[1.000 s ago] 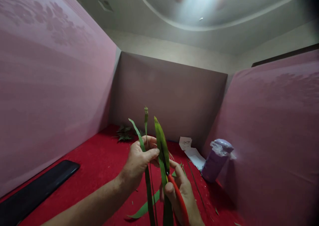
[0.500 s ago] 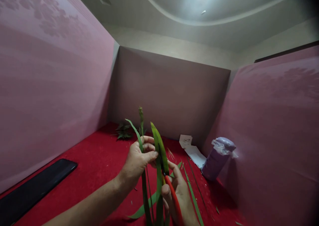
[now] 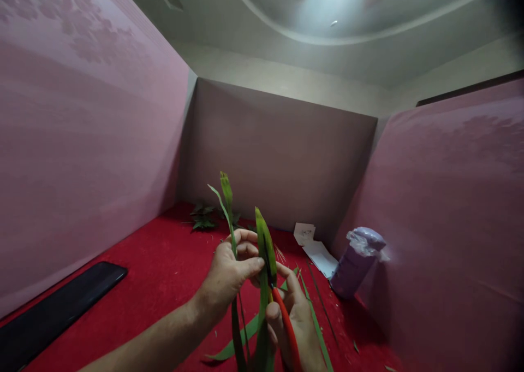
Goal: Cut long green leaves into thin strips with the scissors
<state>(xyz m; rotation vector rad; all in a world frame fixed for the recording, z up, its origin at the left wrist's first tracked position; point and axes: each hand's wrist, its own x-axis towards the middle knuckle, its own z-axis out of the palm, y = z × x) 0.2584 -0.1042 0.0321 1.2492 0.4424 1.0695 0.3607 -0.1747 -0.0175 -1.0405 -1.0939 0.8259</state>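
My left hand (image 3: 229, 276) is closed around several long green leaf strips (image 3: 229, 219) that stand upright above the red table (image 3: 164, 263). Its thumb presses against a broader green leaf (image 3: 264, 241). My right hand (image 3: 292, 320) grips red-handled scissors (image 3: 286, 325), whose blades run up along that broad leaf. Both hands are held close together over the middle of the table. More green strips (image 3: 241, 336) lie on the cloth beneath them.
Pink partition walls stand left and right, a grey one at the back. A black flat object (image 3: 57, 306) lies at the left. A purple cup with plastic wrap (image 3: 356, 263), white papers (image 3: 315, 249) and a dark leaf cluster (image 3: 202, 219) sit near the back.
The thin strips in my left hand have risen and tilted a little left. The broad leaf's tip sits lower than before, with the scissors still against it.
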